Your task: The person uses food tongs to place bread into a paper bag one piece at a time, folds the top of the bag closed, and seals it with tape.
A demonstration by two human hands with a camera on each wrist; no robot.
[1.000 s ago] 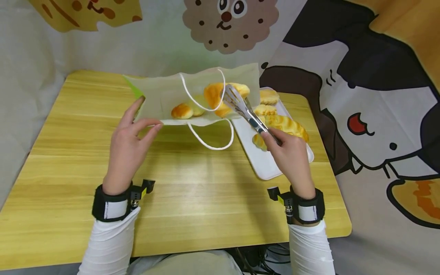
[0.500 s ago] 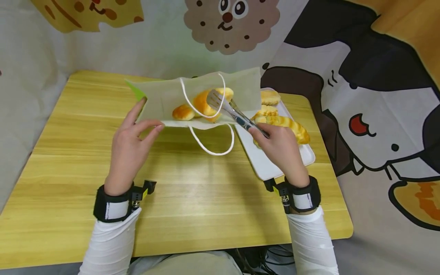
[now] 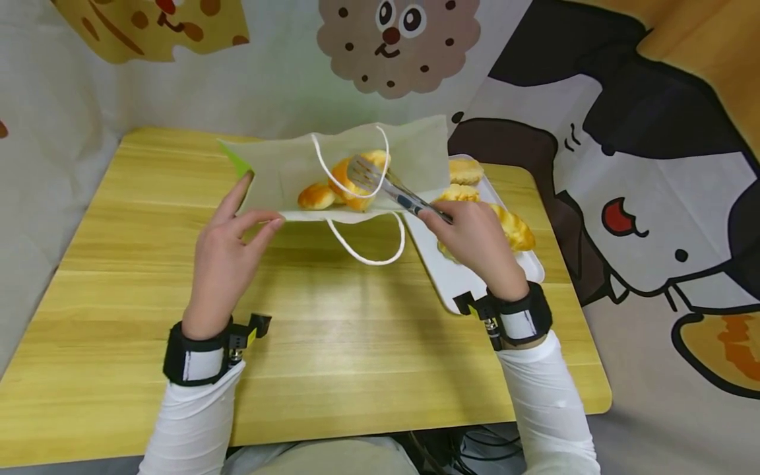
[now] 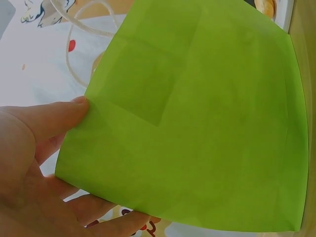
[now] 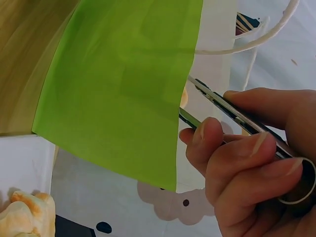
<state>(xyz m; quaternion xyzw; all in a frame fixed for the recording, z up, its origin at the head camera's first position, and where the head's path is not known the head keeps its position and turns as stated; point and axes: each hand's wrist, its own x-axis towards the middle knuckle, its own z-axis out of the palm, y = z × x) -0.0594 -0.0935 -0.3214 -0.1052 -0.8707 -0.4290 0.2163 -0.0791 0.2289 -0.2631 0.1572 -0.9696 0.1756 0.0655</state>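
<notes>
A paper bag (image 3: 279, 161), green outside and pale inside, stands on the table with its mouth toward me. Its left rim is gripped by my left hand (image 3: 228, 254), thumb at the front edge and other fingers along the side. My right hand (image 3: 475, 234) holds metal tongs (image 3: 400, 191), whose tips reach into the bag. A golden bread roll (image 3: 341, 177) lies at the tongs' tips; whether they still pinch it I cannot tell. Beside it inside the bag is a smaller round bun (image 3: 316, 196). In the right wrist view, the bag's side (image 5: 123, 89) hides the tips.
Right of the bag lies a white tray (image 3: 439, 277) with several breads (image 3: 466, 171) on it, partly behind my right hand. White cord handles (image 3: 371, 262) loop from the bag's front and back rims. A printed cloth (image 3: 279, 72) hangs behind the wooden table (image 3: 332, 369).
My right hand and the tongs have moved left and deeper into the bag, bringing the bread roll over beside the small bun. My left hand stays at the bag's rim.
</notes>
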